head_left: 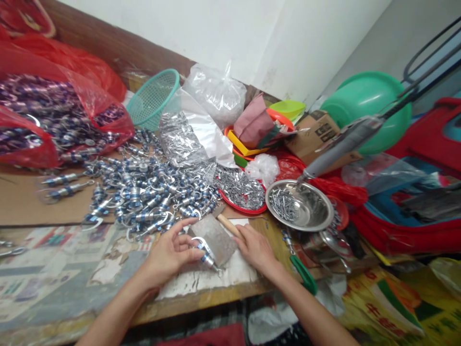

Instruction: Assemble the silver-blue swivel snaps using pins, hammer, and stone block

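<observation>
My left hand is closed around a silver-and-blue metal hook fitting, pinching it between thumb and fingers. The curved hook points up, and a small ring shows at its lower end. Just behind the fitting lies a flat grey metal block on white, worn sheeting. In my right hand is the wooden handle of a small hammer. Its head is over the far edge of the block, close to a heap of similar hook fittings.
A steel bowl of nails or pins stands right of a red tray of small metal pieces. A red bag of purplish fittings is at left. A green-handled tool lies near the front edge; a grey-sleeved bar slants in.
</observation>
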Demonstrator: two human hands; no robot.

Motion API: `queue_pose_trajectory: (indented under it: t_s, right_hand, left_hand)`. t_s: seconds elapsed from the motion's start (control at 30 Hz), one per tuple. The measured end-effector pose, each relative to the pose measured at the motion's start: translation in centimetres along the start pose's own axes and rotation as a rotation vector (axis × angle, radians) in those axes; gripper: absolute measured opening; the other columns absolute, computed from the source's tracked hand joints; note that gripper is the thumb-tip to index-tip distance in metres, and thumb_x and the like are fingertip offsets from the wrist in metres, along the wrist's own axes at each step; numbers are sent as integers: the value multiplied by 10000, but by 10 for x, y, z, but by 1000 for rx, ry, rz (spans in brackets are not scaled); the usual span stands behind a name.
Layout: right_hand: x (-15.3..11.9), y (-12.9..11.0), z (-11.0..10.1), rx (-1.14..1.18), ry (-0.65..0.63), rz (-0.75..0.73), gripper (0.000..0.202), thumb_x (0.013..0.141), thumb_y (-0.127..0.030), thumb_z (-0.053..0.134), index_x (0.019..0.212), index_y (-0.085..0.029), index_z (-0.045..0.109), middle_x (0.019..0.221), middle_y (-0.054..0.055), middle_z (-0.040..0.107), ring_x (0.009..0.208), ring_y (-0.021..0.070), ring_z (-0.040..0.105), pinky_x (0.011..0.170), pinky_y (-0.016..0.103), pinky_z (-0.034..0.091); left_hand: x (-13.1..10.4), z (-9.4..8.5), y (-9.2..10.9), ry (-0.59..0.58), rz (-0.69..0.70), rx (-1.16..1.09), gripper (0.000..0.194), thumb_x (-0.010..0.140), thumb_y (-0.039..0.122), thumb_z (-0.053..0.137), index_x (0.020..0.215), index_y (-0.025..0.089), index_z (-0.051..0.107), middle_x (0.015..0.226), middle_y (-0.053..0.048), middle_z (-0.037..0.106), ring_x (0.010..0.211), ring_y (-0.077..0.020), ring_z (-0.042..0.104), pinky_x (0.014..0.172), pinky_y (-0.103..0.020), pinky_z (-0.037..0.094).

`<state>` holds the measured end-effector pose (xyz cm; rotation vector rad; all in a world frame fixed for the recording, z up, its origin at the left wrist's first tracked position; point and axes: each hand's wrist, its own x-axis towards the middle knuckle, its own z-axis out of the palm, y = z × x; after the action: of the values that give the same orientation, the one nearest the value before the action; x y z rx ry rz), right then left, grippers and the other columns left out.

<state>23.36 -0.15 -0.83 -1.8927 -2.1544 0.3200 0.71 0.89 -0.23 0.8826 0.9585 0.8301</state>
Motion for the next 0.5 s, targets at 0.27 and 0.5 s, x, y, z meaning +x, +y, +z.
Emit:
queue_pose_trajectory:
  t_s: [0.27,0.5]
  right_hand:
    - [-41,-21,-48,285,101,-129,362,823,-199,503,1181,-234,471,1097,41,580,976,175,551,826,280,433]
    - [-69,-42,-46,159,131,-283,548,839,-92,418,1327,-314,305,922,38,612,785,168,594,670,264,479]
  left_hand:
    - [-4,3,1,31,21,-3,744,522,165,746,1181,168,401,640,32,631,593,-148,614,604,-279,485]
    - [-4,3,2,47,32,6,792,516,161,748,1213,165,373,608,33,641,558,-146,620,569,-271,498]
